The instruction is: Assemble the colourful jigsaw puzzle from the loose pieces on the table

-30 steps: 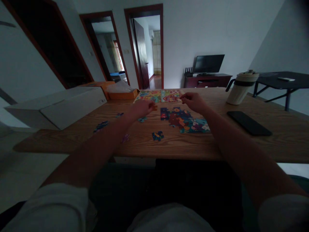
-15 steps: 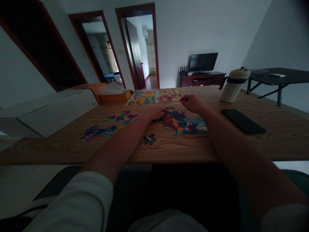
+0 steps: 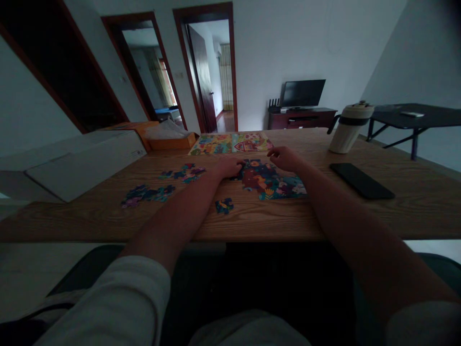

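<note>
A partly assembled jigsaw puzzle (image 3: 268, 182) with dark blue and reddish-brown patches and small animals lies on the wooden table. At its upper left edge, my left hand (image 3: 229, 166) has its fingers closed on a dark puzzle piece (image 3: 236, 177), mostly hidden under the hand. My right hand (image 3: 284, 158) hovers at the puzzle's upper right side, fingers loosely bent and a little apart, with nothing visible in them. One loose jigsaw piece (image 3: 224, 206) with an orange mark rests near the table's front, below my left hand.
Two clusters of jigsaw pieces (image 3: 147, 194) lie left. Behind the hands is a colourful picture sheet (image 3: 230, 144). A black phone (image 3: 361, 180) and a cream tumbler (image 3: 350, 129) stand right; a white box (image 3: 90, 166) and an orange tissue box (image 3: 173, 142) left.
My left hand has shifted slightly left along the puzzle's edge. My right hand has dropped and moved a little left, its fingers more curled. The loose pieces stay put.
</note>
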The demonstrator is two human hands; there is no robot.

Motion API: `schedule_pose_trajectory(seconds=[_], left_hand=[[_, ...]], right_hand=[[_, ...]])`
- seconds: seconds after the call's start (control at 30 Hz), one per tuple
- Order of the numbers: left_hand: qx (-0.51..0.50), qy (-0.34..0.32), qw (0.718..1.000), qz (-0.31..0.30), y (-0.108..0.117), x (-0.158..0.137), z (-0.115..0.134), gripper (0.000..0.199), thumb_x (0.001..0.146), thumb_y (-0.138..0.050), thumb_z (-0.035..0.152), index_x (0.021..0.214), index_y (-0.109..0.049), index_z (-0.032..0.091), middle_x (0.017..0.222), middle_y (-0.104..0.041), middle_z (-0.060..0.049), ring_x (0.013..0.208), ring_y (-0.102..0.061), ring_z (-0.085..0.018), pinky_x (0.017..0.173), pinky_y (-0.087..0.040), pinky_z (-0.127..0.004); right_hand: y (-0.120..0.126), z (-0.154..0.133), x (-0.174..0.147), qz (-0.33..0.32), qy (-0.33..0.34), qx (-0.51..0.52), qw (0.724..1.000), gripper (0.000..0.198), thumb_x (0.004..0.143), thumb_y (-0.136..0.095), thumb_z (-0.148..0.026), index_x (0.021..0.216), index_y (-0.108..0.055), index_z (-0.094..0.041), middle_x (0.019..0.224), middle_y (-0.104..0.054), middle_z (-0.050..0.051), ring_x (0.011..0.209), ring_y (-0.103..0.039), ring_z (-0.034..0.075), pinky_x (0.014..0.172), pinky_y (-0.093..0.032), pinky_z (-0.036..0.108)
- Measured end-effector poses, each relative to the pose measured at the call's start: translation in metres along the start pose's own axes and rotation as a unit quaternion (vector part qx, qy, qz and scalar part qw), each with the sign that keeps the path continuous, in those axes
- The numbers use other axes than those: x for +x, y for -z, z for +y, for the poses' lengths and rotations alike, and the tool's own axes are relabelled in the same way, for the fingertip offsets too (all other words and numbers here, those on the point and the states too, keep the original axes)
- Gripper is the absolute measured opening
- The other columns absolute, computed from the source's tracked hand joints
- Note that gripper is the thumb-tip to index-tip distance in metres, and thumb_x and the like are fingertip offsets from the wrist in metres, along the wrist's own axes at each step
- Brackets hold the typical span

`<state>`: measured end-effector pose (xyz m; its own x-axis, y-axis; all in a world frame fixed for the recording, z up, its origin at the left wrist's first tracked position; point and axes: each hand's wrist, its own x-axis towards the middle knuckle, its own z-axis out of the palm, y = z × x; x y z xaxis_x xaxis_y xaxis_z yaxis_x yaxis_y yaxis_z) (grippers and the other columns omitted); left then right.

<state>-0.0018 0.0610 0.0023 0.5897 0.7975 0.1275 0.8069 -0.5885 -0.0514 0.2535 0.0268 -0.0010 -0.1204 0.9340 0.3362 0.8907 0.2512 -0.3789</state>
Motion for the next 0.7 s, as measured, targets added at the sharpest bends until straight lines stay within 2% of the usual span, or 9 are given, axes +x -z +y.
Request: schedule_pose_trajectory(seconds=[0.2,0.3,0.43,0.57,0.7], left_hand=[[-0.026,0.0,1.0,-0.015,-0.002,0.002,-0.002,0.048,0.092,-0.048,0.028,0.136,-0.064,0.034,0.135,-0.067,0.003,0.123,-0.06,-0.02,0.107,-0.041,-0.028],[-0.033,-0.014,0.999,-0.021,-0.003,0.003,-0.001,0.049,0.092,-0.047,0.029,0.138,-0.063,0.033,0.137,-0.066,0.004,0.124,-0.06,-0.02,0.108,-0.041,-0.027],[-0.021,-0.017,0.999,-0.028,-0.004,0.004,-0.001,0.048,0.094,-0.044,0.029,0.139,-0.062,0.03,0.139,-0.065,0.002,0.123,-0.06,-0.019,0.107,-0.042,-0.028],[-0.002,-0.028,0.999,-0.021,-0.006,0.005,-0.001,0.048,0.095,-0.043,0.029,0.139,-0.061,0.029,0.139,-0.065,0.0,0.125,-0.059,-0.02,0.108,-0.041,-0.03],[0.0,-0.062,0.998,0.008,-0.013,0.009,-0.001,0.05,0.095,-0.043,0.029,0.143,-0.057,0.027,0.147,-0.058,-0.002,0.133,-0.053,-0.022,0.112,-0.037,-0.033]], right_hand=[[0.002,-0.004,-0.001,-0.019,-0.018,0.008,1.0,0.025,0.088,-0.059,-0.021,0.105,-0.076,-0.018,0.098,-0.076,0.011,0.084,-0.068,0.023,0.077,-0.052,0.032],[-0.006,-0.006,0.0,-0.033,0.001,0.016,0.999,0.029,0.091,-0.058,-0.024,0.114,-0.075,-0.018,0.109,-0.075,0.012,0.095,-0.07,0.025,0.087,-0.052,0.034],[-0.025,-0.015,0.002,-0.071,0.089,0.008,0.994,0.035,0.098,-0.051,-0.039,0.12,-0.073,-0.023,0.131,-0.068,0.009,0.126,-0.059,0.028,0.11,-0.04,0.038],[-0.041,-0.022,0.005,-0.123,0.108,0.007,0.987,0.031,0.095,-0.056,-0.047,0.116,-0.073,-0.032,0.131,-0.069,0.003,0.13,-0.055,0.029,0.115,-0.034,0.043],[-0.048,-0.018,0.009,-0.135,0.105,-0.004,0.985,0.034,0.097,-0.052,-0.047,0.119,-0.072,-0.032,0.135,-0.067,0.004,0.131,-0.054,0.033,0.116,-0.032,0.051]])
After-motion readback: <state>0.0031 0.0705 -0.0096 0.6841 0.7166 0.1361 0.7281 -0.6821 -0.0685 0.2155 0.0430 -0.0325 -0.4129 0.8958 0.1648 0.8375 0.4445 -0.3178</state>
